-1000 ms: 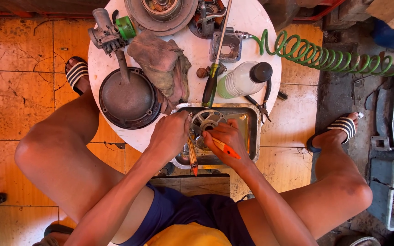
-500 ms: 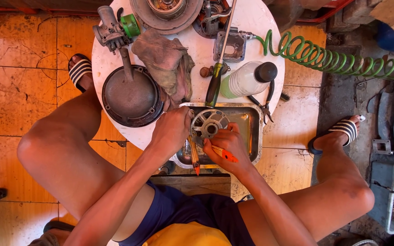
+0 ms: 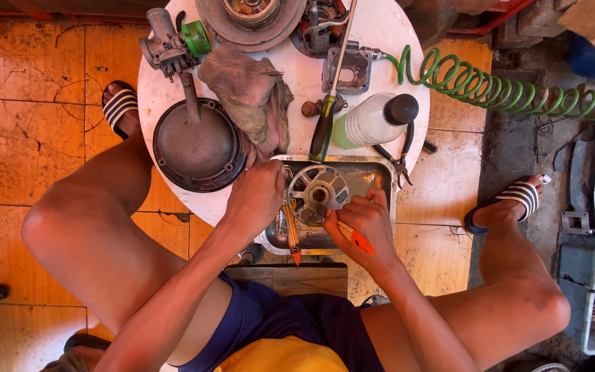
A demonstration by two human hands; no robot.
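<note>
- Hands working a finned metal wheel (image 3: 318, 194) in steel tray (image 3: 373, 169).
- L hand (image 3: 255, 200) is bracing wheel rim, fingers curled on it.
- R hand (image 3: 361, 222) is clamping orange-handled tool (image 3: 354, 238); keep strokes short, wheel steady imo.

Single head-worn view, looking almost straight down from above the seated person's lap. Close to the hands (image 3: 311, 213) at centre; round white tabletop (image 3: 394, 41) fills the upper frame, tiled floor (image 3: 29, 103) and both knees flank it.
</note>
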